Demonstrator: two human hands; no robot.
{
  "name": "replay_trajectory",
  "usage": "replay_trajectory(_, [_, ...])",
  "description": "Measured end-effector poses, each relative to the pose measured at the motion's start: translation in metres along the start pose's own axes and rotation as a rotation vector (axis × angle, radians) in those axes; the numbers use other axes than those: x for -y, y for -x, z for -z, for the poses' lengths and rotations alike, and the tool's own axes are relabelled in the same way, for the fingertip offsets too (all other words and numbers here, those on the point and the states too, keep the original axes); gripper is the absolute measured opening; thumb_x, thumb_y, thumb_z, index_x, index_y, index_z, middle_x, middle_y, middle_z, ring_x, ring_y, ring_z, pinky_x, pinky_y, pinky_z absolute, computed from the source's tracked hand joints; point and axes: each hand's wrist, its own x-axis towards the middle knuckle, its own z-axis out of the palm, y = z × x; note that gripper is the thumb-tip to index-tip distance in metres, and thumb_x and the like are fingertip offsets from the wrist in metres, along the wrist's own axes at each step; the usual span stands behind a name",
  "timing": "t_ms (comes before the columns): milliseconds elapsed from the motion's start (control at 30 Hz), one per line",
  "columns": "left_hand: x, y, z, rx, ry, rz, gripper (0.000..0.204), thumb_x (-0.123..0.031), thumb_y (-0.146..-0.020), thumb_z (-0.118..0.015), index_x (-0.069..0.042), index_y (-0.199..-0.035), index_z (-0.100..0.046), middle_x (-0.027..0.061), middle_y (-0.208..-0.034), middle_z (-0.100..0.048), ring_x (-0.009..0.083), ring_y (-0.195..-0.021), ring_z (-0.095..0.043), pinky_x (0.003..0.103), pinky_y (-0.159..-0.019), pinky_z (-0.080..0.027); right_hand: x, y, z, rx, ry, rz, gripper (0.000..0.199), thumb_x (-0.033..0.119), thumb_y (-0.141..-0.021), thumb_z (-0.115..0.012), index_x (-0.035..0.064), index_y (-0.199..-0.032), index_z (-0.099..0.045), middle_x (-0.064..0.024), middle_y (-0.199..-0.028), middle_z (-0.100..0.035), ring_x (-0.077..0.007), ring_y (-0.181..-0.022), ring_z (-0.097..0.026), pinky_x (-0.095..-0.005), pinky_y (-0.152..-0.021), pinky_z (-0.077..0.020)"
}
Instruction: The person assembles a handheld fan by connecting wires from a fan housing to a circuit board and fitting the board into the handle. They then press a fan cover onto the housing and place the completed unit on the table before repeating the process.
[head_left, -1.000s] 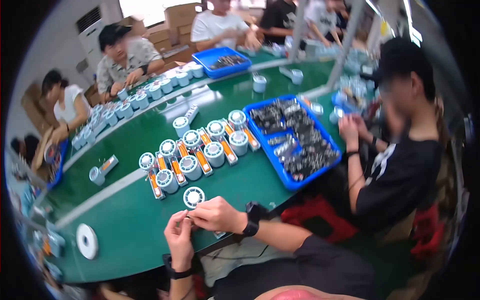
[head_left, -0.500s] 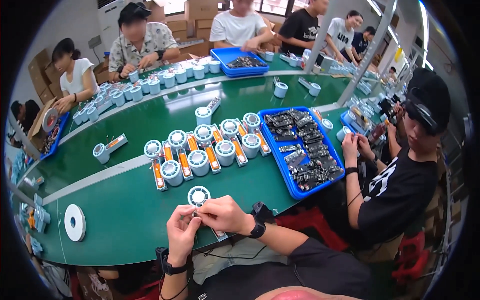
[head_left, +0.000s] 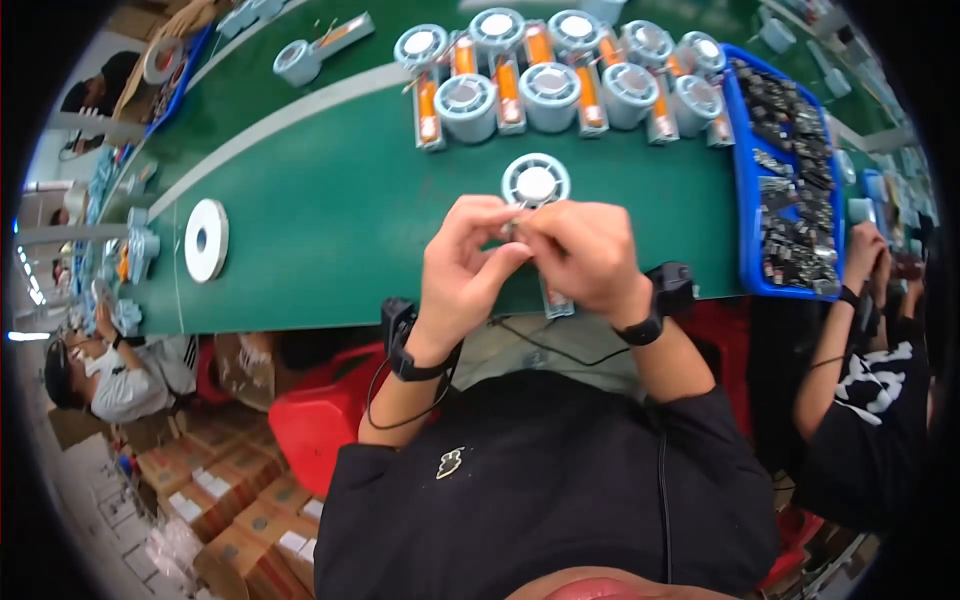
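Close to the table's front edge, a light-blue cylindrical unit with a vented round top [head_left: 536, 183] stands just beyond my fingers. A narrow case [head_left: 557, 301], probably part of the same unit, shows below my right hand. My left hand [head_left: 468, 262] and my right hand [head_left: 588, 252] meet over it with their fingertips pinched together. Something small and thin is between them, perhaps a wire end; the fingers hide most of it. Behind stand two rows of similar light-blue units [head_left: 549, 97] with narrow cases holding orange cells [head_left: 508, 92].
A blue tray [head_left: 748, 190] of black circuit-board parts [head_left: 790, 150] lies on the right. To the left is a white tape-like reel [head_left: 206, 240]. One more unit [head_left: 297, 63] lies on the green surface beyond the grey rail. A co-worker's hands [head_left: 866, 250] are at far right.
The view has tipped down and turned leftward, so the table sits higher in the picture. My hands stay together at the same unit, still pinching.
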Motion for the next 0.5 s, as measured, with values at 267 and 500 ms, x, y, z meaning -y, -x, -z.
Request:
replay_trajectory(267, [-0.006, 0.009, 0.013, 0.011, -0.270, 0.025, 0.028, 0.010, -0.089, -0.070, 0.005, -0.116, -0.064, 0.0100, -0.117, -0.054, 0.0168, -0.099, -0.064, 0.030, -0.084, -0.063, 0.009, 0.000, 0.003, 0.221, 0.136, 0.029, 0.018, -0.002, -0.077, -0.079, 0.0036, -0.086, -0.064, -0.0068, -0.066, -0.065, -0.0259, -0.056, -0.064, -0.0340, -0.050, -0.0495])
replay_trajectory(500, [-0.008, 0.007, 0.028, 0.183, 0.010, 0.230, 0.026, 0.006, -0.090, -0.072, 0.005, -0.115, -0.064, 0.0097, -0.116, -0.055, 0.0156, -0.097, -0.064, 0.030, -0.080, -0.063, 0.005, 0.004, 0.006, 0.258, -0.114, -0.219, 0.024, 0.001, -0.078, -0.081, 0.0045, -0.080, -0.057, -0.0058, -0.071, -0.067, -0.0205, -0.055, -0.064, -0.0328, -0.048, -0.0464])
